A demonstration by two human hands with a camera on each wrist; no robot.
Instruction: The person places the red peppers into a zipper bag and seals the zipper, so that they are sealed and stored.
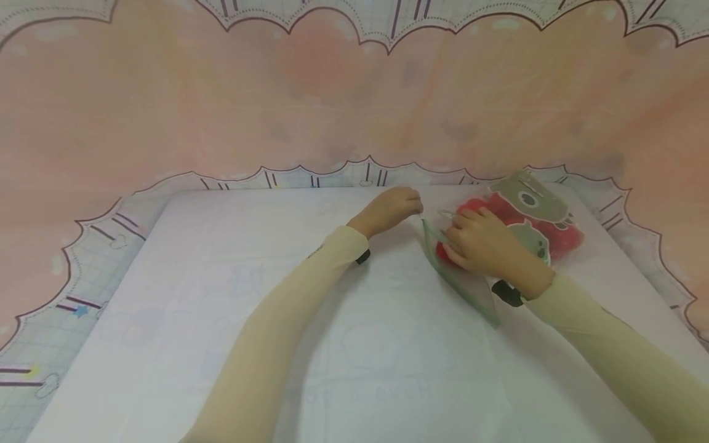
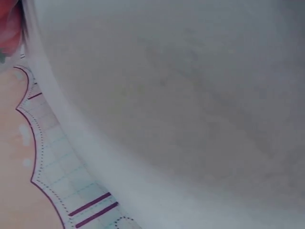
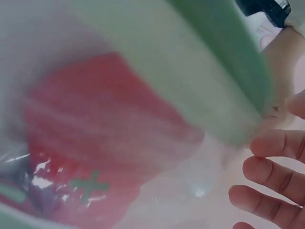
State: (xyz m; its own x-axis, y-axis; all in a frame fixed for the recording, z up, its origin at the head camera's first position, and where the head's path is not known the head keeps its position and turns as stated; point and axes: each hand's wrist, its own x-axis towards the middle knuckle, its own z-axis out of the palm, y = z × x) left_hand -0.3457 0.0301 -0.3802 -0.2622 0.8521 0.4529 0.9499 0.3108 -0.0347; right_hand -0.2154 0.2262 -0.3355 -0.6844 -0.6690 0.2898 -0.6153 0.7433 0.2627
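Observation:
A clear plastic bag (image 1: 480, 289) with a green edge strip (image 1: 462, 294) lies on the right of the white table. Inside are red things, one a red piece (image 3: 109, 129) marked with a green cross. Grey-green animal-face shapes (image 1: 526, 197) show on the bag's far part. My left hand (image 1: 390, 209) pinches the corner at the far end of the green strip. Over the bag, close beside its open-looking edge, is my right hand (image 1: 479, 246). In the right wrist view its fingers (image 3: 274, 174) are spread and relaxed, nothing pinched between them.
The white tabletop (image 1: 221, 295) spreads left and in front of the bag. Behind it hangs a peach cloth backdrop (image 1: 277, 111) with a scalloped border. Black wrist devices (image 1: 506, 293) sit on both wrists. A red bit (image 2: 9, 28) shows in the left wrist view's corner.

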